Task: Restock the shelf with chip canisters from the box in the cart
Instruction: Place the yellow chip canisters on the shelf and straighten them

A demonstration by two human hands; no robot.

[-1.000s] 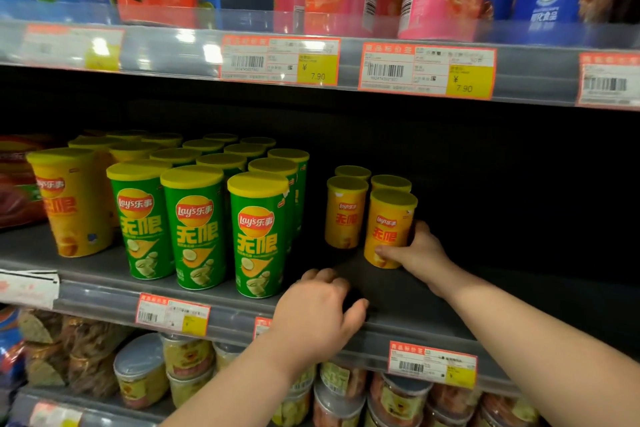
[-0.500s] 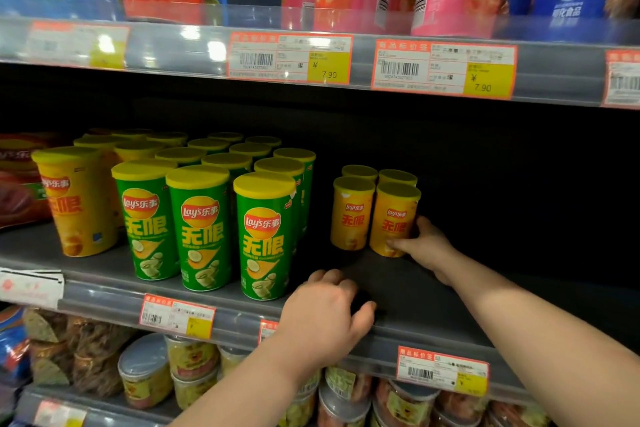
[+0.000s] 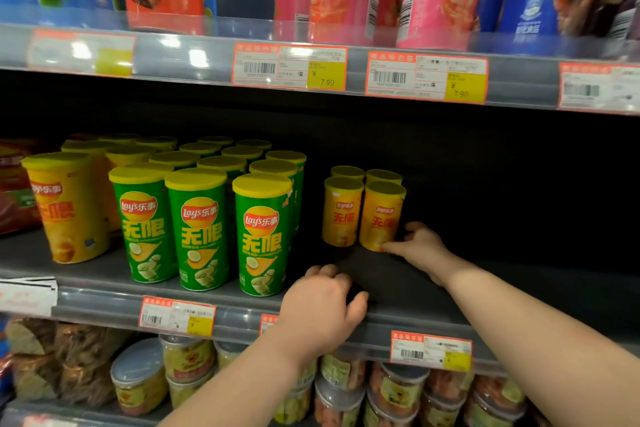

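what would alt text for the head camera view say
A person's right hand touches the base of a small yellow chip can, one of four on a dark shop shelf, while the left hand rests on the shelf's front edge. Tall green chip cans stand in rows to the left.

Green canisters [image 3: 199,232], front row, middle shelf: "Lay's乐事" in a red-and-yellow roundel, with large yellow "无限" beneath. Small yellow canisters [image 3: 379,217]: the same "Lay's乐事" logo and red "无限"; the tall yellow canister [image 3: 67,208] at left shows "乐事". Upper shelf-edge price tags [image 3: 290,66]: barcodes and "¥ 7.90" on yellow; their smaller print is unreadable.
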